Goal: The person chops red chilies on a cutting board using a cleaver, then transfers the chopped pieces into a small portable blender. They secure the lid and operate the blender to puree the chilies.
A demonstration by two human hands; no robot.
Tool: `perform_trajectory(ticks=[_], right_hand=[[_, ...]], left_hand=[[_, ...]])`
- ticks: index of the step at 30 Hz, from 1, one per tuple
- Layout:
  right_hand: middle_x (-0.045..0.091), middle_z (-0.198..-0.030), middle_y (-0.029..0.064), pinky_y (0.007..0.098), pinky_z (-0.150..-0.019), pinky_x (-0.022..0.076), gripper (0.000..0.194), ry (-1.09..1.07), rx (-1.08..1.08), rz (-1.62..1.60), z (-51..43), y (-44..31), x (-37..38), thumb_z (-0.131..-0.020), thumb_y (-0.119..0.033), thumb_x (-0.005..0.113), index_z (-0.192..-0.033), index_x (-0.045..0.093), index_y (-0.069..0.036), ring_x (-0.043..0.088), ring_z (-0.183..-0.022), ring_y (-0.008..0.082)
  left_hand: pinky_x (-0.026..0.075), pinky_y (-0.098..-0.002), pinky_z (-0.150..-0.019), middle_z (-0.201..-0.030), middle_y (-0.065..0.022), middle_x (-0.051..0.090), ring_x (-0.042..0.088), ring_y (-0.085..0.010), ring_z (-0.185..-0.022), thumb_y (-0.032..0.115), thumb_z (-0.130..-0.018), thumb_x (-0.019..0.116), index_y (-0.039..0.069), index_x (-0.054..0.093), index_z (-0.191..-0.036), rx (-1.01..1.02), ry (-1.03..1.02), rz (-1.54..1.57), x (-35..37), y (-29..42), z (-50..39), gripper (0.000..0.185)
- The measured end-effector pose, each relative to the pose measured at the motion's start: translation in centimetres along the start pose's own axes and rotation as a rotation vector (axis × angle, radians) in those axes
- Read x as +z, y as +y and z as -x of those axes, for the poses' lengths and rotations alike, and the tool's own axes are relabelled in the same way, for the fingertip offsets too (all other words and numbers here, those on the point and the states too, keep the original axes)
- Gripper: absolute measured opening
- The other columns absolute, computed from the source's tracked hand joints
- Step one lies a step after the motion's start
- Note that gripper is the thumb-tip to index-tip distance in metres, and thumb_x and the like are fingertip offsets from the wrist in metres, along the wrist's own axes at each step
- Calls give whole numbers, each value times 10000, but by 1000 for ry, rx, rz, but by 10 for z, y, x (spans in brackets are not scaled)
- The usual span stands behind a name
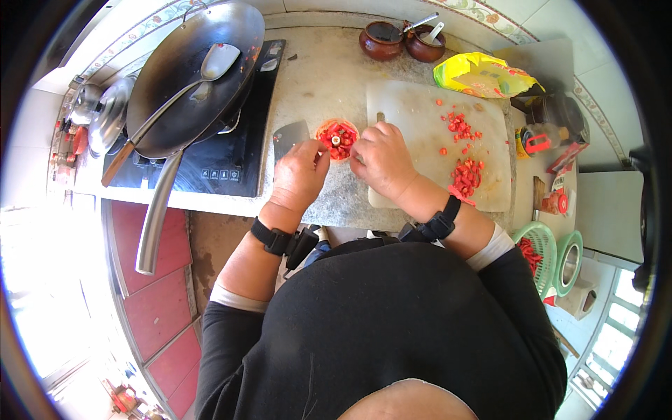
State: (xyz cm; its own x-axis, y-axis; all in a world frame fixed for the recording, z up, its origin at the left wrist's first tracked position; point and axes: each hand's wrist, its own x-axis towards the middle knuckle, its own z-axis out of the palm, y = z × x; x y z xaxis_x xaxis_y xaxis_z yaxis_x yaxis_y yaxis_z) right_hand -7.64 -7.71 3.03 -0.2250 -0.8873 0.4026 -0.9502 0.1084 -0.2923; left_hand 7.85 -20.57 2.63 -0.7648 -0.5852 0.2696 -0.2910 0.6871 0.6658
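Note:
A small round chopper bowl (334, 126) filled with cut red chili peppers stands on the counter, a pale post at its centre. My left hand (302, 170) is at the bowl's lower left, fingertips drawn together at the rim. On the other side my right hand (382, 157) curls by the rim; whether either hand grips anything is hidden. Behind my left hand lies a cleaver blade (290, 137). To the right, a white cutting board (415, 168) bears chopped red chili (466, 178) in piles, with a dark handle end (380, 116) near its left edge.
A large wok (173, 115) holding a spatula (220, 62) sits on the induction cooktop (231, 168) at left. Two brown pots (381, 44) with spoons and a yellow plastic bag (485, 76) stand behind. A green basket (546, 257) of red chilies is at right.

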Motion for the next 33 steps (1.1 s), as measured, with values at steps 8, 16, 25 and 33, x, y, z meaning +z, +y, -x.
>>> perform_trajectory(ticks=[8,16,25,33], right_hand=[[629,-867,30,422,-875,424,97,-3,99,-45,-12,10,12,-731,-195,745,-790,693,-138,564,-938,260],[626,-894,34,418,-871,435,109,45,56,-82,-26,1,26,-741,-178,741,-839,697,-160,561,-941,265],[614,-836,20,409,-797,455,85,72,34,-53,-23,11,42,-703,-119,739,-724,670,-163,566,-872,263],[629,-1045,99,435,-923,448,416,41,132,-82,-23,5,24,-665,-180,813,-1042,655,-102,558,-1028,321]], left_hand=[[541,-420,-739,-962,-167,685,662,-367,-842,127,-883,636,68,689,-1083,-5,-35,-79,-5,-8,-2,215],[539,-414,-708,-872,-133,656,660,-331,-790,105,-868,624,78,675,-1077,-113,-99,14,-36,-9,30,216],[537,-393,-688,-856,-130,641,653,-325,-756,40,-837,643,64,681,-1060,-147,-40,85,-57,-21,60,227],[539,-381,-672,-866,-126,643,656,-317,-744,40,-830,646,53,675,-1087,-127,-34,84,-72,-28,71,259]])
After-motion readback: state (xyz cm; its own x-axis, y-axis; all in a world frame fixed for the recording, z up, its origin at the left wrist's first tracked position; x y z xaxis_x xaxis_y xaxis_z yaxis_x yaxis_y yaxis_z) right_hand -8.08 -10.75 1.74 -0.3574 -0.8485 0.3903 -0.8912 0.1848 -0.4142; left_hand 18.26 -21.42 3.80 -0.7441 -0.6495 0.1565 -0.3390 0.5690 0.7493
